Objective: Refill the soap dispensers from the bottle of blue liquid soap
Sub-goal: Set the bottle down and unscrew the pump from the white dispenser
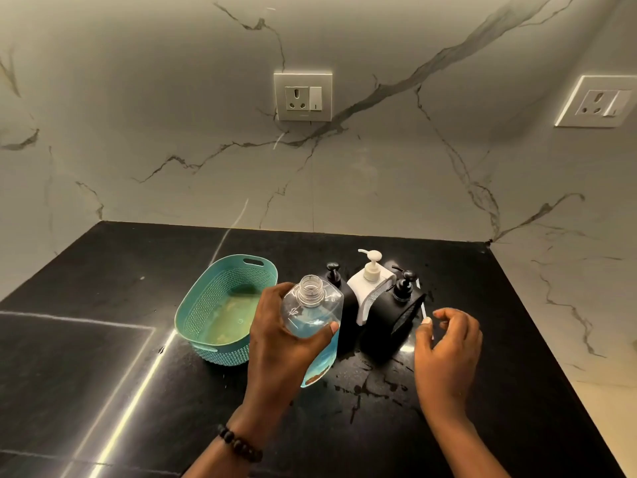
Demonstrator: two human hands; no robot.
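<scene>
My left hand [282,343] grips a clear uncapped bottle of blue liquid soap [315,317], held above the black counter and tilted slightly. Behind it stand three pump dispensers: a black one [336,281] partly hidden by the bottle, a white one [370,284] in the middle, and another black one [396,308] nearest my right hand. My right hand [448,346] hovers just right of that dispenser, fingers loosely curled and apart. Whether it pinches something small I cannot tell.
A teal plastic basket [193,312] sits left of the bottle. The black counter [103,357] has wet spill marks [372,384] in front of the dispensers. Its right edge drops off near my right hand. Two wall sockets [303,96] are on the marble wall.
</scene>
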